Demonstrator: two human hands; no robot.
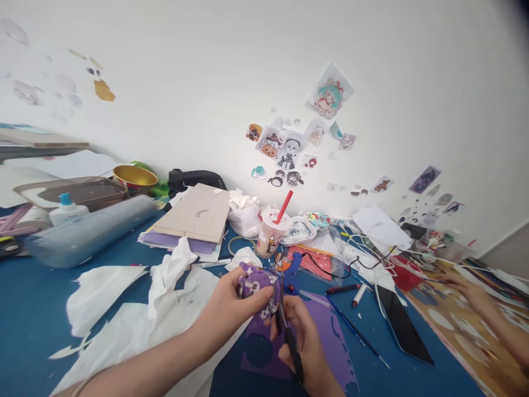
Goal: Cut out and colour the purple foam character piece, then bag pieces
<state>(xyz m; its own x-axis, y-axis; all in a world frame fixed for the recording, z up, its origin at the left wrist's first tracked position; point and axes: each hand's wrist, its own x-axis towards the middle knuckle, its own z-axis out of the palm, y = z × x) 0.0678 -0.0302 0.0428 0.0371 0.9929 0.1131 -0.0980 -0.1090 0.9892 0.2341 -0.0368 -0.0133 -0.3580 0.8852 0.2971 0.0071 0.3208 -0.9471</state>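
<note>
One cup, scraps near | left grip clamps purple piece | right grip clamps scissors

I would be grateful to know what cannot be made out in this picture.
All in the head view:
The back of the purple piece: turned away, behind the left hand.
Whether the scissors touch it: blades seen nearly edge-on.
The far-left wall cutouts: designs too faint and blurred.
The other person beyond an arm and hand: cut off by the right edge.
</note>
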